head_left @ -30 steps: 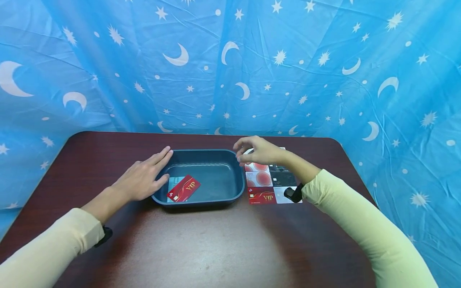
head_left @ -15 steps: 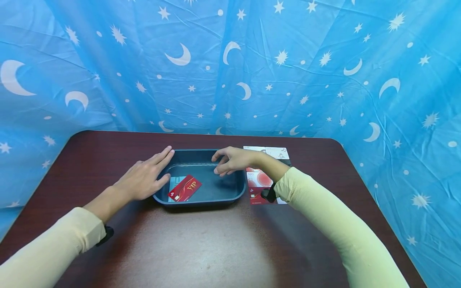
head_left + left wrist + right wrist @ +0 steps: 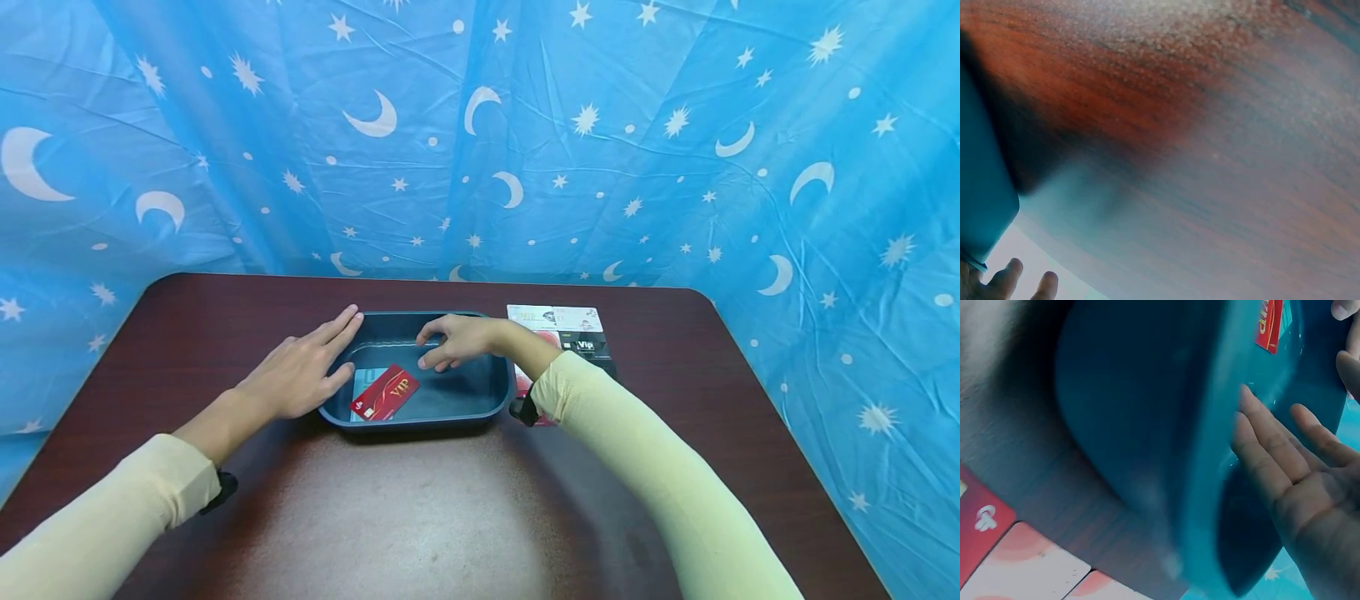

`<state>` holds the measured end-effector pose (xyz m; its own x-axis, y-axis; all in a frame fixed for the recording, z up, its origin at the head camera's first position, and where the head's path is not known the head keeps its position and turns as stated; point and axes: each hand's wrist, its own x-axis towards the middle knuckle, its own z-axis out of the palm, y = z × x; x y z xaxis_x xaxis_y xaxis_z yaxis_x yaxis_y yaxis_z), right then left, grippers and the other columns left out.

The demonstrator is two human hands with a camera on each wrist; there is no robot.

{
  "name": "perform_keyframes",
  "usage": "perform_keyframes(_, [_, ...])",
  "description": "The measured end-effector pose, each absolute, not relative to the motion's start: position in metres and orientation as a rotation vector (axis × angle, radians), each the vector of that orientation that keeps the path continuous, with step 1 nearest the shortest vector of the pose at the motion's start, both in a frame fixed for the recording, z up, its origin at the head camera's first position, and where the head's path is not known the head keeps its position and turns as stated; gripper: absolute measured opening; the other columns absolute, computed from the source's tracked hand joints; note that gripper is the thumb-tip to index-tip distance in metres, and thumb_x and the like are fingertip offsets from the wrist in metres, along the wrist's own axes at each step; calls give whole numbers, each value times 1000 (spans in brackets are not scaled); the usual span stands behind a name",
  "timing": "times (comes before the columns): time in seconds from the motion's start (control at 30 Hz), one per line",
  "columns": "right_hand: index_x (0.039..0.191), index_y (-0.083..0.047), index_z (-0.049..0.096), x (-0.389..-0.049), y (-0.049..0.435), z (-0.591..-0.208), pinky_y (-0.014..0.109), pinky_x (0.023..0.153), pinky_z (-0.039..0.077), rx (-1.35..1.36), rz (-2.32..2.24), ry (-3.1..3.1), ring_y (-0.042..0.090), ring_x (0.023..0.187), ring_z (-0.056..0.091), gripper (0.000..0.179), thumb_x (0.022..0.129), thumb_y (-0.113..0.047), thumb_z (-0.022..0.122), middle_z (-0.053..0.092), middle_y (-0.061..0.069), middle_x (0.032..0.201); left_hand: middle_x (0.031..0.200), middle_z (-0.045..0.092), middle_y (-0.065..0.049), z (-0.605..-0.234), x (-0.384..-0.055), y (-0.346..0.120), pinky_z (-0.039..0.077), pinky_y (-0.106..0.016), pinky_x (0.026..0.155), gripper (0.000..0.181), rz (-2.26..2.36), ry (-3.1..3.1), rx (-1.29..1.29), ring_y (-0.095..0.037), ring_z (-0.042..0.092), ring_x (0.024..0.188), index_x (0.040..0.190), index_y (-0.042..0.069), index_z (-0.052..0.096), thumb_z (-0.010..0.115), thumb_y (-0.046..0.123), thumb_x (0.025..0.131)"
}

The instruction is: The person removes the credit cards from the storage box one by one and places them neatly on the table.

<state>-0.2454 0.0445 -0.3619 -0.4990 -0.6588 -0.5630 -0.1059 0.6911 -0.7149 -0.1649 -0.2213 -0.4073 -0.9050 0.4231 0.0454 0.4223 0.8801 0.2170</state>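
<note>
A dark teal tray (image 3: pixel 416 426) sits on the table. Inside its left half, a red VIP card (image 3: pixel 385 392) lies askew over a light blue card (image 3: pixel 361 381). My left hand (image 3: pixel 303 367) rests with straight fingers along the tray's left rim; the left wrist view catches only some fingertips (image 3: pixel 1047 284) beside the tray's wall. Over the tray's right half hovers my right hand (image 3: pixel 461 340), its fingers loosely bent and thumb apart. The right wrist view shows the palm and parted fingers (image 3: pixel 1269 450) with nothing between them.
Several cards stand in rows right of the tray, among them a black Vip card (image 3: pixel 585 345) and white cards (image 3: pixel 577 318), partly covered by my right forearm (image 3: pixel 592 408). A blue curtain (image 3: pixel 480 167) with moons and stars hangs behind the brown table (image 3: pixel 420 517).
My right hand has moved left, from beside the cards to over the tray's middle. My left hand and the two cards in the tray have stayed put.
</note>
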Motion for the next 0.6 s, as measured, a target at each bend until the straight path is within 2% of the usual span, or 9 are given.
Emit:
perform_keyframes(0.13, [144,-4,45,-246,35,-362,38,101,49,-583,-755,1982,24,115,64,55,97,-26,65,60,11,128,163,23,-17,-406,-164,-222,49,-61,93,78,351,3044,688,-43,39,139,157,4,25,59,36,94])
perform_keyframes(0.33, [141,-3,46,-243,24,-360,33,96,52,-581,-742,1991,20,106,67,53,97,-26,65,58,9,126,162,23,-18,-406,-163,-222,49,-61,93,78,343,3043,690,-43,39,139,157,3,25,59,35,95])
perform_keyframes(0.6, [143,-4,47,-243,15,-363,39,98,52,-556,-761,1993,25,108,67,55,96,-27,65,61,11,123,161,25,-20,-406,-164,-218,51,-60,90,77,332,3051,697,-43,42,137,156,2,27,60,34,94])
